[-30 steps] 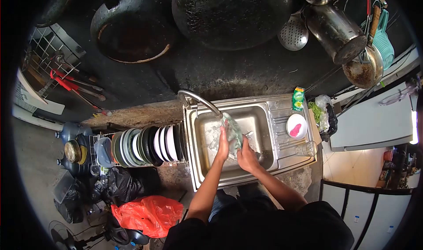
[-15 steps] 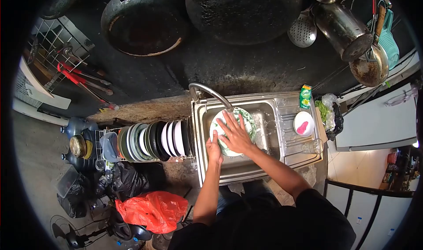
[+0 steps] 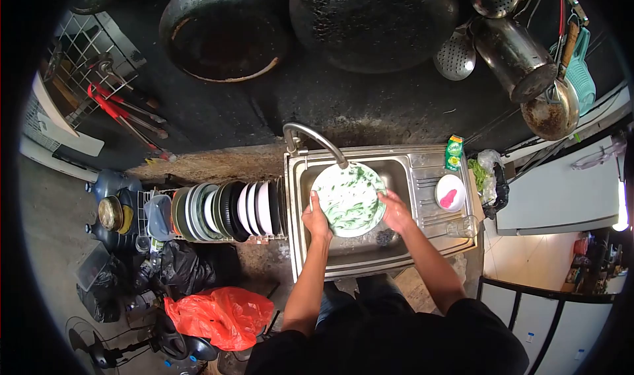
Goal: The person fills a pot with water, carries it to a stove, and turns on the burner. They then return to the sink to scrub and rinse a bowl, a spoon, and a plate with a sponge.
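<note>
Plate [image 3: 349, 198] sits between left hand [image 3: 316, 219] and right hand [image 3: 398, 212], both gripping its rim.

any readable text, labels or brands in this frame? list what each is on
None can be read.
Green and yellow bottle behind the sink: it has a printed label, too small and blurred to read.
Plate held by the left hand and right hand: green pattern only, no lettering.

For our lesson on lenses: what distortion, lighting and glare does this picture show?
Head view: fisheye bends the sink edges, with black corners; the wall behind is dark; glare flares at the right edge; the plate held by the left hand and right hand is well lit.
</note>
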A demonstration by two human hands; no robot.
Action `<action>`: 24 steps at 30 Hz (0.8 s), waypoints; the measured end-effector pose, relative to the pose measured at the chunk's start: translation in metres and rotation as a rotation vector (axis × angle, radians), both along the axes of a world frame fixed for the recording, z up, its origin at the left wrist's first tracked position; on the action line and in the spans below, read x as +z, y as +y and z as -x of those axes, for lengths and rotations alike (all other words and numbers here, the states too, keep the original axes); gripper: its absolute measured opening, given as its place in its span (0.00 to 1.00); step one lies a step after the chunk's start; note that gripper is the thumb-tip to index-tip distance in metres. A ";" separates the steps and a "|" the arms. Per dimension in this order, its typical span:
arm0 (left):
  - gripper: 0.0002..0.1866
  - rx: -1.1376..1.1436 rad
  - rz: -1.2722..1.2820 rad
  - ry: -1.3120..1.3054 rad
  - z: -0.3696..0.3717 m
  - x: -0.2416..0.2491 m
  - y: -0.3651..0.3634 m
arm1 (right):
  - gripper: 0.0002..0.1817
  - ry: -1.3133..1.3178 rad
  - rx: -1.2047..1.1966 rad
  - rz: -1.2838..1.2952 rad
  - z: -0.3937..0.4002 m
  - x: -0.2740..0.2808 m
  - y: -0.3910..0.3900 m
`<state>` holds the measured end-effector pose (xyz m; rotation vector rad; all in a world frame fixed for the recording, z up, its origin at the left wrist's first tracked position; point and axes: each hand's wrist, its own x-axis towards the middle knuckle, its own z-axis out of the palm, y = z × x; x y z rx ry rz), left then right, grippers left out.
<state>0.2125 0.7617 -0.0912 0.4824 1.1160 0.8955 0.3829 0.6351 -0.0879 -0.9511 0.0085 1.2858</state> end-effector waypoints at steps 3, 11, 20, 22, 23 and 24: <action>0.19 0.066 -0.154 0.441 -0.005 -0.023 -0.003 | 0.13 0.041 -0.068 -0.082 0.020 0.002 -0.016; 0.24 -0.246 -1.220 0.945 -0.031 0.034 -0.004 | 0.15 0.017 -0.384 0.003 0.051 -0.002 -0.019; 0.27 -0.684 -1.004 0.931 -0.012 -0.038 0.024 | 0.13 -0.159 -0.376 0.075 0.038 -0.027 -0.012; 0.26 -0.700 -0.679 0.933 0.012 -0.042 0.029 | 0.12 -0.309 -0.273 0.098 0.047 -0.014 0.001; 0.26 -0.676 -0.633 0.859 0.019 -0.039 0.024 | 0.11 -0.465 -0.215 0.128 0.054 -0.012 0.008; 0.31 -0.731 -0.464 0.545 0.023 -0.038 0.021 | 0.11 -0.591 -0.145 0.103 0.062 -0.014 0.014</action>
